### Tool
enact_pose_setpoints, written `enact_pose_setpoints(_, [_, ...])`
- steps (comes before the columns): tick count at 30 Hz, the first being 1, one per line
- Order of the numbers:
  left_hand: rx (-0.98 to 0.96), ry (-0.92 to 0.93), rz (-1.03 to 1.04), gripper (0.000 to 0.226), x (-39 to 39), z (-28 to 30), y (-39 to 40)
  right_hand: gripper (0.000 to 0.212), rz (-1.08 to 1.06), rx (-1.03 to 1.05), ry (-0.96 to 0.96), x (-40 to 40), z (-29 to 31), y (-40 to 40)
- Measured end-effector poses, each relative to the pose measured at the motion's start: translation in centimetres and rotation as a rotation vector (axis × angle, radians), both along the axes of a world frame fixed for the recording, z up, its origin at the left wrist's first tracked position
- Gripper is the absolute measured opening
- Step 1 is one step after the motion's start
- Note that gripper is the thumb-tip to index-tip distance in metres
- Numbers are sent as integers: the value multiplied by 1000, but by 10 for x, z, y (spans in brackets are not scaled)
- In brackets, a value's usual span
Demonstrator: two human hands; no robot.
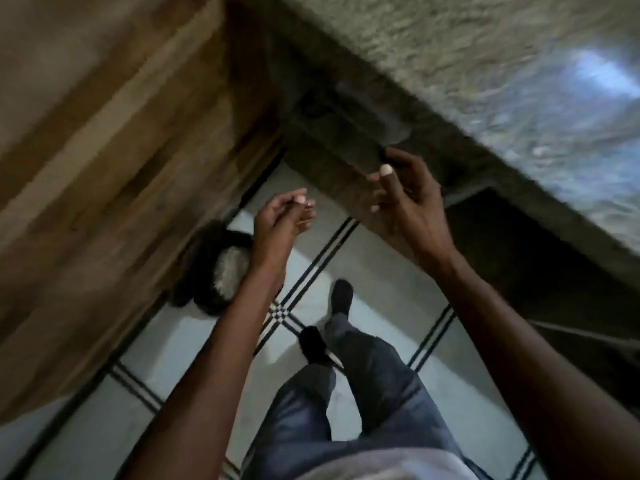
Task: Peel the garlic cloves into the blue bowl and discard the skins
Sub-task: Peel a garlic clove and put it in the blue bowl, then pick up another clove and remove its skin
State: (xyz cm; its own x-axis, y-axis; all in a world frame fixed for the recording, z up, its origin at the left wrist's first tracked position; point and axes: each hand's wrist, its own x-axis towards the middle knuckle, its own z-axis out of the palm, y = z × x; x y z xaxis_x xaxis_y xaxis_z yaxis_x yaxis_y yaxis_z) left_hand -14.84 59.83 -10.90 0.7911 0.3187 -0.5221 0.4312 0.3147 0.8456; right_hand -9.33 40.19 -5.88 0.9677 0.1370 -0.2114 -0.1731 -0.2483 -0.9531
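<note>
Both bare forearms reached forward and up from the bottom of the blurred head view. The left hand (282,216) was raised over the floor, palm turned inward, its fingers loosely curled together with the tips near the thumb; whether anything small lay between them could not be told. The right hand (405,199) was held higher, just under the edge of the speckled grey stone countertop (450,57), with its thumb up and its fingers relaxed and slightly spread, gripping nothing visible. The two hands were apart, not touching.

Below them lay a pale tiled floor (363,258) crossed by double black lines. A brown wooden cabinet panel (104,150) filled the left side, and a dark open recess (512,258) sat beneath the counter on the right. One dark round bin with pale contents (221,268) stood on the floor against the wooden panel, just left of the left wrist.

Two legs in blue-grey trousers (363,393) and two dark shoes (341,296) showed. No garlic cloves and no blue bowl were in view.
</note>
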Motion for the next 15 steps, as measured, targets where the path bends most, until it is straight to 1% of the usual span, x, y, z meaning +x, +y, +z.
enact_pose_setpoints(2, [35,-69,-146,17,32,36,-46,37,-133,42,-80,6,38,-53])
enact_pose_setpoints(4, [72,-150,-281,15,63,72,-99,36,-281,76,-111,13,67,-108])
enact_pose_setpoints(7, [132,-244,-451,13,104,109,-181,34,-460,111,-131,21,94,-188])
enact_pose_setpoints(10, [170,-285,-597,11,140,123,-262,29,-624,125,-156,29,98,-267])
enact_pose_setpoints(15, [271,-256,-789,9,178,114,-384,21,-764,-28,-48,25,74,-383])
